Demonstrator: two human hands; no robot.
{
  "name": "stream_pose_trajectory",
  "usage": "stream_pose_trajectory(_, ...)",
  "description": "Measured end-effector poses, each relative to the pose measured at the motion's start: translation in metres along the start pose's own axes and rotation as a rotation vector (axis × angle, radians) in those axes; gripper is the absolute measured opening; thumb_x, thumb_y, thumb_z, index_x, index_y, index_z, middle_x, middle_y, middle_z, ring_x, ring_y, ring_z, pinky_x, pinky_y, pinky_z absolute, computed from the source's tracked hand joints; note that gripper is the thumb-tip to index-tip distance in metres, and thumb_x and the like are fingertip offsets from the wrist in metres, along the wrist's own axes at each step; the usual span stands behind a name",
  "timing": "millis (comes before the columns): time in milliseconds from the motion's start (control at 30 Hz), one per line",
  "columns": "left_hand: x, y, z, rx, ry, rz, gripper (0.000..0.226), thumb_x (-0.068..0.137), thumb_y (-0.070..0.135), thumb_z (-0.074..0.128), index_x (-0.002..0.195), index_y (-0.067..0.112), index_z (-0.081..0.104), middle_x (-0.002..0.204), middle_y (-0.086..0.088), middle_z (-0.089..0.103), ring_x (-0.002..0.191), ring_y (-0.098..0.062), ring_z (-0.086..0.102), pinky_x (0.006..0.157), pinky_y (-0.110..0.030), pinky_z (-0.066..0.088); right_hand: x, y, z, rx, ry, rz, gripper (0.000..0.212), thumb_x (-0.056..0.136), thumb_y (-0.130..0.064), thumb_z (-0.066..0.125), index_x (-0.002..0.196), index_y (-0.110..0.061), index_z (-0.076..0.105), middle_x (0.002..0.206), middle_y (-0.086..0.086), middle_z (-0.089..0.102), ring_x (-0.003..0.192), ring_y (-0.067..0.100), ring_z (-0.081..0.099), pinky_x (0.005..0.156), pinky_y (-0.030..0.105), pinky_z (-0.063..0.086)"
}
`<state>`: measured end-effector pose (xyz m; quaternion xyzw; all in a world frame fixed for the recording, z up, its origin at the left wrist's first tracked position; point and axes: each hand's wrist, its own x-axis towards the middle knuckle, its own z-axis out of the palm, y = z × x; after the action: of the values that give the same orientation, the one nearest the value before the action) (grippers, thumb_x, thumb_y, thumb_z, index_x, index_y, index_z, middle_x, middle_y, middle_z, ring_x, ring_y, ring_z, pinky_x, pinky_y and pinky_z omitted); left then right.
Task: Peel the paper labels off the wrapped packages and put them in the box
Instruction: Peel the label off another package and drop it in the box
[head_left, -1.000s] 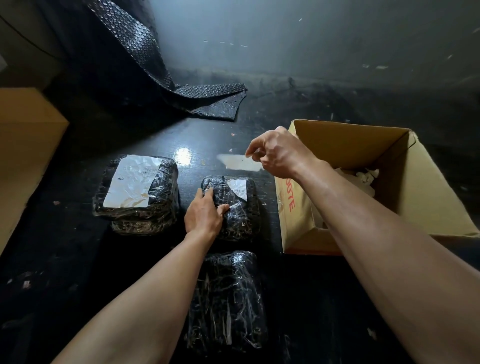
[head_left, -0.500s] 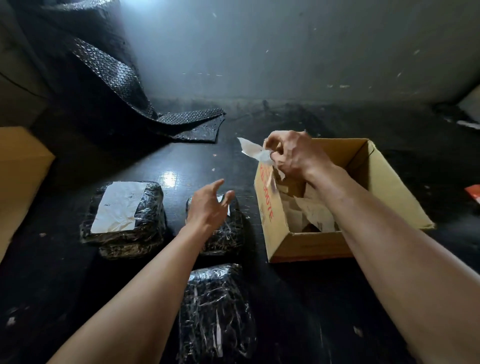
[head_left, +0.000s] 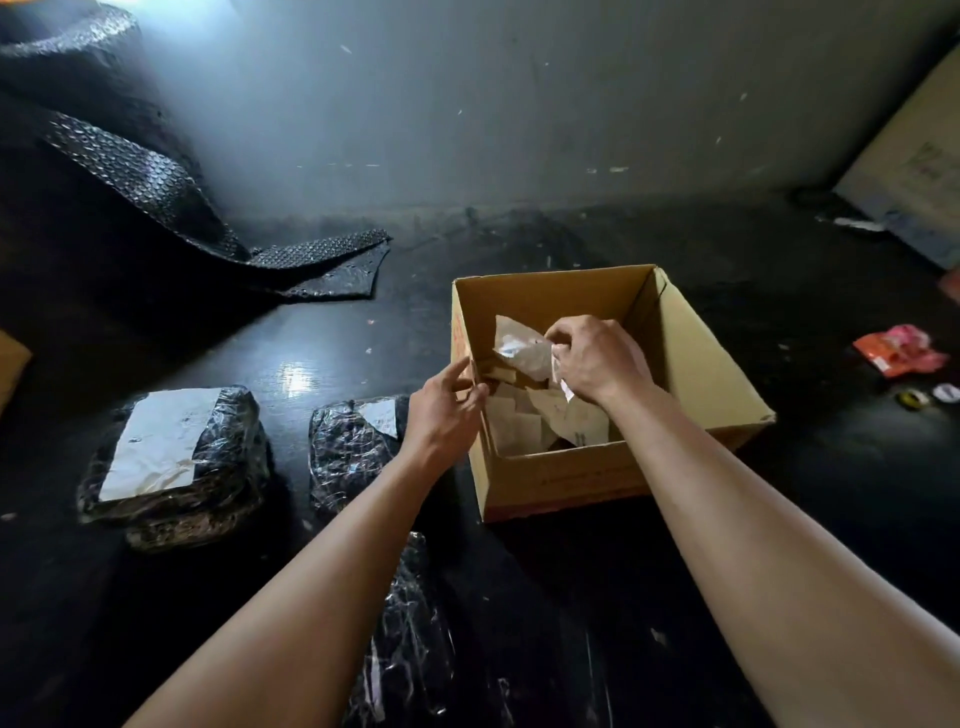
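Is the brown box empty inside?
No, not empty. The box is open on top, and peeled paper labels lie piled on its bottom.

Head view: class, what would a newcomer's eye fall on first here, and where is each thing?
The open cardboard box right of centre draws the eye, with the right hand holding a crumpled peeled label over the paper scraps inside and the left hand pinching its left wall. Next comes the large package at left, black wrap under a big white label. Black bubble wrap trails down at the far left.
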<state>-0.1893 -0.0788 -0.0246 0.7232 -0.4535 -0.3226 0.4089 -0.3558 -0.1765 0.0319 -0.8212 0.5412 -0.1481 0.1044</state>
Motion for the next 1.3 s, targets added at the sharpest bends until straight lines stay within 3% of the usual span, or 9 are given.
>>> stream_pose_trajectory(100, 0.000, -0.003, 0.005, -0.012, 0.019, -0.030, 0.054, 0.096, 0.038, 0.062, 0.148, 0.029, 0.050, 0.126, -0.002, 0.071, 0.110, -0.020, 0.069, 0.091, -0.048, 0.059, 0.000, 0.010, 0.013, 0.023, -0.054, 0.040, 0.014, 0.097, -0.023, 0.063, 0.109, -0.022, 0.070, 0.104, -0.001, 0.075, 0.093, 0.019, 0.071, 0.083, 0.039, 0.055)
stream_pose_trajectory(267, -0.006, 0.001, 0.017, 0.048, 0.058, 0.015, 0.049, 0.105, 0.028, 0.049, 0.154, 0.033, 0.040, 0.140, -0.005, 0.062, 0.121, -0.021, 0.063, 0.099, -0.028, 0.047, 0.007, 0.018, 0.030, 0.055, -0.090, 0.058, 0.009, 0.096, -0.023, 0.066, 0.105, -0.019, 0.067, 0.094, -0.003, 0.072, 0.076, 0.015, 0.067, 0.052, 0.022, 0.043)
stream_pose_trajectory(400, -0.018, -0.001, 0.029, -0.066, 0.078, -0.024, 0.047, 0.109, 0.034, 0.037, 0.156, 0.037, 0.032, 0.149, -0.008, 0.053, 0.127, -0.018, 0.056, 0.097, -0.019, 0.041, 0.014, 0.024, 0.041, 0.035, -0.073, 0.093, 0.007, 0.096, -0.028, 0.065, 0.102, -0.025, 0.063, 0.093, -0.006, 0.073, 0.073, 0.014, 0.068, 0.058, 0.030, 0.057)
stream_pose_trajectory(500, -0.020, -0.002, 0.034, -0.114, 0.112, -0.026, 0.046, 0.109, 0.034, 0.040, 0.154, 0.038, 0.034, 0.120, 0.010, 0.068, 0.102, -0.004, 0.063, 0.085, -0.013, 0.037, 0.018, 0.026, 0.045, 0.046, -0.116, 0.101, 0.013, 0.097, -0.022, 0.064, 0.109, -0.018, 0.064, 0.097, 0.000, 0.071, 0.072, 0.013, 0.061, 0.048, 0.021, 0.038)
stream_pose_trajectory(633, -0.017, -0.003, 0.035, -0.086, 0.120, -0.023, 0.052, 0.107, 0.028, 0.045, 0.155, 0.041, 0.031, 0.077, 0.030, 0.042, 0.063, 0.015, 0.045, 0.065, 0.002, 0.035, 0.023, 0.026, 0.052, 0.075, -0.159, 0.089, 0.018, 0.097, -0.016, 0.065, 0.113, -0.010, 0.065, 0.105, 0.007, 0.071, 0.083, 0.017, 0.064, 0.048, 0.018, 0.032)
stream_pose_trajectory(867, -0.017, -0.005, 0.037, -0.109, 0.139, -0.019, 0.055, 0.104, 0.029, 0.051, 0.153, 0.045, 0.033, 0.112, 0.007, 0.065, 0.088, 0.005, 0.057, 0.085, -0.011, 0.046, 0.026, 0.034, 0.056, 0.109, -0.210, 0.120, 0.043, 0.091, -0.017, 0.072, 0.132, -0.015, 0.058, 0.122, 0.007, 0.068, 0.114, 0.026, 0.062, 0.077, 0.023, 0.038)
stream_pose_trajectory(967, -0.015, -0.009, 0.039, -0.111, 0.149, -0.030, 0.055, 0.104, 0.030, 0.051, 0.153, 0.046, 0.033, 0.137, -0.001, 0.064, 0.110, -0.005, 0.062, 0.089, -0.009, 0.041, 0.028, 0.038, 0.057, 0.104, -0.252, 0.134, 0.018, 0.092, -0.020, 0.072, 0.108, -0.017, 0.067, 0.109, 0.006, 0.070, 0.103, 0.023, 0.064, 0.067, 0.023, 0.042)
stream_pose_trajectory(1100, -0.015, -0.010, 0.040, -0.118, 0.146, -0.044, 0.053, 0.104, 0.031, 0.050, 0.153, 0.046, 0.034, 0.135, -0.003, 0.065, 0.084, 0.011, 0.056, 0.071, 0.007, 0.034, 0.027, 0.044, 0.058, 0.087, -0.270, 0.134, 0.004, 0.091, -0.026, 0.072, 0.088, -0.027, 0.070, 0.101, -0.004, 0.065, 0.094, 0.017, 0.061, 0.065, 0.026, 0.045)
stream_pose_trajectory(1300, -0.017, -0.005, 0.038, -0.110, 0.146, -0.042, 0.051, 0.105, 0.029, 0.049, 0.152, 0.044, 0.036, 0.116, 0.011, 0.062, 0.081, 0.013, 0.054, 0.067, 0.006, 0.036, 0.023, 0.048, 0.056, 0.057, -0.243, 0.093, 0.016, 0.091, -0.015, 0.068, 0.089, -0.030, 0.066, 0.092, -0.004, 0.069, 0.085, 0.016, 0.066, 0.066, 0.031, 0.057)
